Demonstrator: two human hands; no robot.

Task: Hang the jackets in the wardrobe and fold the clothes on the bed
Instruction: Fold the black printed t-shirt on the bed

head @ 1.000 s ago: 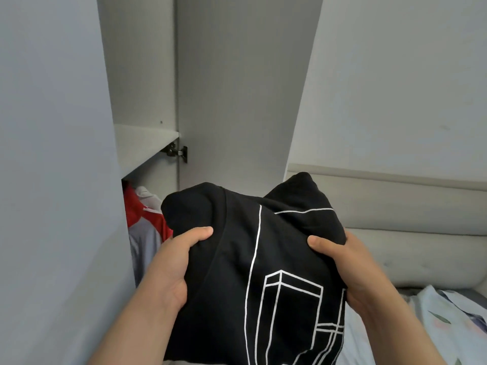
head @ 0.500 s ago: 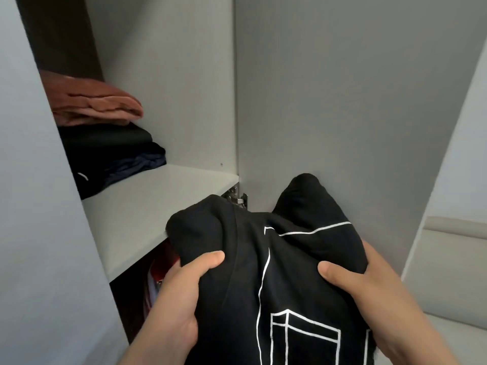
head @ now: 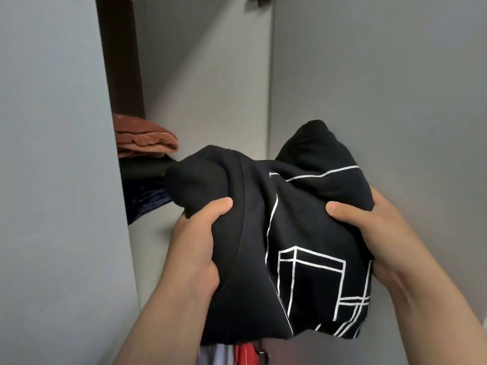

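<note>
1. I saw the shirt (head: 290, 233) bundled and held in mid-air at the open wardrobe (head: 205, 88), just short of the shelf (head: 155, 225).
2. The left grip (head: 195, 243) and right grip (head: 374, 233) were both clamped on the shirt, one per side, thumbs on top.
3. The shelf lay ahead-left of the shirt. The left grip was nearer the stack (head: 142, 164). The bundle was lumpy, with no clear long axis.
4. Count: one shirt, two grips, three folded layers stacked (rust, black, navy).

Fingers of left hand (head: 193, 248) and right hand (head: 382, 233) — hidden behind the black garment (head: 247, 285).
</note>
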